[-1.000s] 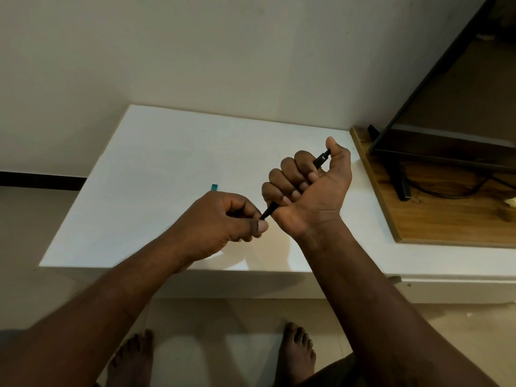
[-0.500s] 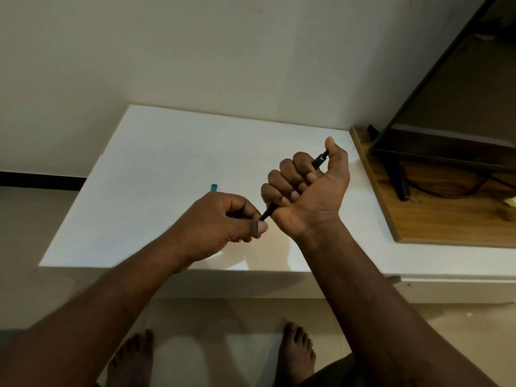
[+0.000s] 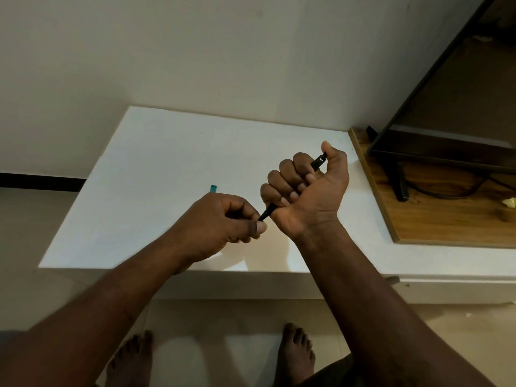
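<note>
My right hand (image 3: 307,191) is wrapped in a fist round a thin black pen (image 3: 318,162), palm toward me. The pen's upper end sticks out beside the thumb, and its lower tip comes out under the little finger. My left hand (image 3: 223,222) pinches that lower tip between thumb and fingers; what sits between the fingertips is hidden. Both hands hover over the white table (image 3: 156,174). A small teal piece (image 3: 213,188) lies on the table just behind my left hand.
A wooden board (image 3: 435,219) lies on the table's right part, carrying a dark screen (image 3: 452,113) on a black stand with a cable. A plain wall stands behind the table. My bare feet (image 3: 296,353) are on the tiled floor below the table's front edge.
Almost nothing has moved. Both hands keep the same grip on the pen, with only a slight shift of the right fist.
</note>
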Action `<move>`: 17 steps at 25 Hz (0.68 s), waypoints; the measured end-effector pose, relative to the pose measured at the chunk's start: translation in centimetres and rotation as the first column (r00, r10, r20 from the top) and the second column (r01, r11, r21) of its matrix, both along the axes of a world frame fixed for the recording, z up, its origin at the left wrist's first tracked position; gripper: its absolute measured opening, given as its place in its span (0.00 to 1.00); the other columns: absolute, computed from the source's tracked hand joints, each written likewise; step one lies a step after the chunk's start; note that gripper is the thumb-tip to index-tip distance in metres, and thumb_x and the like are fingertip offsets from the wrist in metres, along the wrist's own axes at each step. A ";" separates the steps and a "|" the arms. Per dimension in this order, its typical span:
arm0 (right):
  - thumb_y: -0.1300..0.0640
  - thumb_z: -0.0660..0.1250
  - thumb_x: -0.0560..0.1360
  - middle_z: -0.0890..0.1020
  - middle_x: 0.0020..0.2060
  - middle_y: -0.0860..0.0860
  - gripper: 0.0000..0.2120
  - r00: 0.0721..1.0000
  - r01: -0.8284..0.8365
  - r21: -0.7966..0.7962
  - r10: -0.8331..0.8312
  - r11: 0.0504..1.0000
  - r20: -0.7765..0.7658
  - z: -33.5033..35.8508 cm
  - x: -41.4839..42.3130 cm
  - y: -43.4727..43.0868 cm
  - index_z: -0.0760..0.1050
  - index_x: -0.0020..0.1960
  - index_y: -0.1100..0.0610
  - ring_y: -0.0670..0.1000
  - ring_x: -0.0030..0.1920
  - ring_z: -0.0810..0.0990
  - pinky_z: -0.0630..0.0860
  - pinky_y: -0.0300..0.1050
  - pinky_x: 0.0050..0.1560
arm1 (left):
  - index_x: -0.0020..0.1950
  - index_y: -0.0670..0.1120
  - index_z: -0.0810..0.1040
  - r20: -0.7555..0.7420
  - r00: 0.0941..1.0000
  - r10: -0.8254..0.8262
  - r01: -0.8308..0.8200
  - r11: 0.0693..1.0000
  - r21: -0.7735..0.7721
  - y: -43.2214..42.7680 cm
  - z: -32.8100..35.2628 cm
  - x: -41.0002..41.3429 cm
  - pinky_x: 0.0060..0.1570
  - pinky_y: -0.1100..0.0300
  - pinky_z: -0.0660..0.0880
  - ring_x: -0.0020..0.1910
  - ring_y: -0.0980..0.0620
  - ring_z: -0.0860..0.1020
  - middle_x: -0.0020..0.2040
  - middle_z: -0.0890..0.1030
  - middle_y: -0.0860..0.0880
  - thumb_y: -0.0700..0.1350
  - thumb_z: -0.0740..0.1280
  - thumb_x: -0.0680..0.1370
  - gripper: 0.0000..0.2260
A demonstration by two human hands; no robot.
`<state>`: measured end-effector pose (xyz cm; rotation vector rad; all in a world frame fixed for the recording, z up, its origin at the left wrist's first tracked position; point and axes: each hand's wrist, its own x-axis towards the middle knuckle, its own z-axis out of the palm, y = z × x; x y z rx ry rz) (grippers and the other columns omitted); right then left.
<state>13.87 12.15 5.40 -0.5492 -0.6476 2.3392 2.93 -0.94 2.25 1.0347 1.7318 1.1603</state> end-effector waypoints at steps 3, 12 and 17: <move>0.37 0.58 0.79 0.56 0.23 0.47 0.27 1.000 -0.006 -0.012 0.006 1.000 -0.004 -0.1 0.0 0.0 0.56 0.30 0.52 0.47 0.23 0.53 0.53 0.40 0.25 | 0.43 0.52 0.86 -0.003 1.000 -0.003 0.003 1.000 0.001 0.0 -0.1 0.0 0.46 0.55 0.81 0.41 0.51 0.85 0.40 0.87 0.50 0.50 0.76 0.74 0.03; 0.30 0.58 0.78 0.56 0.23 0.47 0.32 1.000 -0.017 -0.010 0.017 1.000 -0.001 -0.2 0.1 0.1 0.56 0.29 0.53 0.47 0.23 0.53 0.53 0.40 0.26 | 0.43 0.52 0.86 0.009 1.000 -0.007 0.007 1.000 0.003 0.0 -0.1 -0.1 0.47 0.53 0.81 0.41 0.51 0.85 0.40 0.87 0.49 0.50 0.77 0.74 0.03; 0.26 0.59 0.77 0.55 0.24 0.47 0.34 1.000 -0.007 -0.035 0.006 0.999 -0.014 0.0 0.3 0.5 0.55 0.30 0.52 0.47 0.23 0.53 0.52 0.41 0.27 | 0.43 0.53 0.86 -0.001 1.000 -0.008 0.008 1.000 -0.014 -0.1 0.1 -0.2 0.47 0.54 0.81 0.42 0.52 0.85 0.41 0.87 0.50 0.49 0.76 0.74 0.02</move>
